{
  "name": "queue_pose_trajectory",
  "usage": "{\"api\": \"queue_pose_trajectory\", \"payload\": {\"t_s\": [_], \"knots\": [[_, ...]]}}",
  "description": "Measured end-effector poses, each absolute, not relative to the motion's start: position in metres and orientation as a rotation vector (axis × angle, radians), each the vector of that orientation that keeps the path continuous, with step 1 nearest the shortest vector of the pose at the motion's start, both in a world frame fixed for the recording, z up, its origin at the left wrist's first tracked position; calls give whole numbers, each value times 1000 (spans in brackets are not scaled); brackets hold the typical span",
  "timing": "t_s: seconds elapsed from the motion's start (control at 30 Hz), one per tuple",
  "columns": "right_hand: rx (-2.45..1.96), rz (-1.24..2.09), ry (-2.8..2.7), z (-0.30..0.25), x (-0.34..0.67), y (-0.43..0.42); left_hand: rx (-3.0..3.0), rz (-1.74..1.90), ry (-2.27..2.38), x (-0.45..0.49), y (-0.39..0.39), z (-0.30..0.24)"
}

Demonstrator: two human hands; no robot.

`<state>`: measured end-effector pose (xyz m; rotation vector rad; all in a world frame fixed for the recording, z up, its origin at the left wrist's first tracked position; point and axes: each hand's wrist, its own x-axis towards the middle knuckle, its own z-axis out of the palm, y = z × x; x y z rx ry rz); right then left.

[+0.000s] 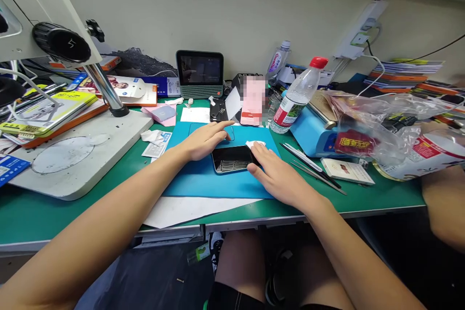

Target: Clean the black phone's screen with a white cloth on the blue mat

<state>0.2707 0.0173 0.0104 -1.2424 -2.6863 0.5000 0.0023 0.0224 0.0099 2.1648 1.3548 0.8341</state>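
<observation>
Bare forearms [109,235] up front, their phone [232,162]'s face-up, long side running left-right; loose, fingers-out left hand [206,139] by its back-left corner, flat right hand [278,169] over its right end.

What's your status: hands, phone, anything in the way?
Left fingers extended beyond phone. Right fingers at its right end, beside white tissue. Phone flat on blue mat, screen dark. Red-capped bottle beside mat.

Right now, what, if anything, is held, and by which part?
The left hand holds nothing visible; the right hand covers the phone's right end, any grip unclear.
</observation>
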Motion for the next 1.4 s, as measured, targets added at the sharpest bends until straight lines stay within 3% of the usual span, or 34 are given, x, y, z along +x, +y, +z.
{"api": "queue_pose_trajectory", "payload": {"t_s": [0.47,0.83,1.2,1.4], "knots": [[-780,634,-2741,16,171,-22,2191,911,1318,-1,26,7],[-836,557,-2791,4,200,-68,2199,738,1233,2,23,11],[-1150,394,-2703,-2,296,-26,2166,743,1275,1,25,8],[-1238,487,-2683,5,279,5,2171,763,1325,2,24,10]]}}
